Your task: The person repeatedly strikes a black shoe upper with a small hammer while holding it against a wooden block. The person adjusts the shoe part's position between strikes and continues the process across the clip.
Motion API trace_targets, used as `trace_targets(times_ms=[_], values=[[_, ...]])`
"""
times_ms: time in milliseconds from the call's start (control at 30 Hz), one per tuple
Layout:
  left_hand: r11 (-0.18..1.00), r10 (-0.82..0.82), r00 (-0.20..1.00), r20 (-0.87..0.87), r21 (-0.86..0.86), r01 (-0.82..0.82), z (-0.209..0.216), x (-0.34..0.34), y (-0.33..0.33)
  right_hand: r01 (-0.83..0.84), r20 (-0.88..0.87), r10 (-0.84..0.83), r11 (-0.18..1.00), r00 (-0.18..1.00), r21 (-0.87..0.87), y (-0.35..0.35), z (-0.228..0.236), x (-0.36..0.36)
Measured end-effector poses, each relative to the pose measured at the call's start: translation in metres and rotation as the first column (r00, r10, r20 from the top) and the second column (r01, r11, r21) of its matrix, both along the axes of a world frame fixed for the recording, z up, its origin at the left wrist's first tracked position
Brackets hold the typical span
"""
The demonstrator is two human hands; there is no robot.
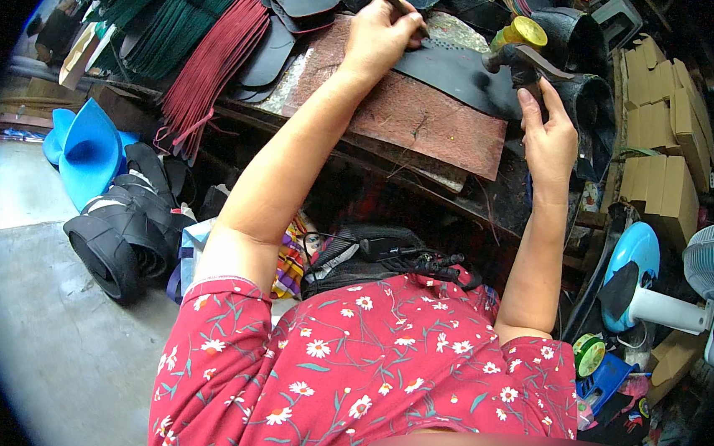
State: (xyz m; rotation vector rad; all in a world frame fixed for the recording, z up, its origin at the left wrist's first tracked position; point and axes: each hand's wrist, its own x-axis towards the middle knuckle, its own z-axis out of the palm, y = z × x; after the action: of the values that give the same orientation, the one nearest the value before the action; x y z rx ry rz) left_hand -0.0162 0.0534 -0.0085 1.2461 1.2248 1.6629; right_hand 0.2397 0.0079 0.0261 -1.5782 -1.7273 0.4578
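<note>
My left hand (377, 44) is closed round a short, dark, rod-like punch (404, 12), whose lower end meets the far left part of a flat black sole-shaped sheet (453, 73). Rows of small holes show in the sheet beside it. My right hand (549, 142) grips the handle of a hammer (520, 66), its head held up over the sheet's right part. Beneath the sheet lies a worn reddish-brown board (432, 124) on the workbench. The sheet's right end is partly hidden behind the hammer and my right hand.
Bundles of red cords (219, 61) and dark green cords (165, 49) lie at the left, beside stacked black sole pieces (268, 57). A yellow-lidded jar (524, 35) stands behind the hammer. Cardboard boxes (663, 163) and a fan (710, 259) line the right side; black rolls (124, 247) sit lower left.
</note>
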Motion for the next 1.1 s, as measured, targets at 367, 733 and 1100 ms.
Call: trace_targets(times_ms=[367, 733, 1100], values=[[0.980, 0.186, 0.870, -0.456, 0.146, -0.133, 0.005, 0.010, -0.008, -0.197, -0.349, 0.393, 0.854, 0.851, 0.482, -0.024, 0.067, -0.011], [0.997, 0.075, 0.996, 0.042, 0.007, -0.075, -0.008, 0.015, 0.006, -0.069, 0.037, 0.064, 0.984, 0.997, 0.162, 0.008, 0.005, -0.008], [0.909, 0.337, 0.648, -0.683, 0.415, -0.036, 0.003, 0.028, -0.006, -0.195, -0.105, 0.284, 0.840, 0.953, 0.507, -0.026, 0.063, -0.029]])
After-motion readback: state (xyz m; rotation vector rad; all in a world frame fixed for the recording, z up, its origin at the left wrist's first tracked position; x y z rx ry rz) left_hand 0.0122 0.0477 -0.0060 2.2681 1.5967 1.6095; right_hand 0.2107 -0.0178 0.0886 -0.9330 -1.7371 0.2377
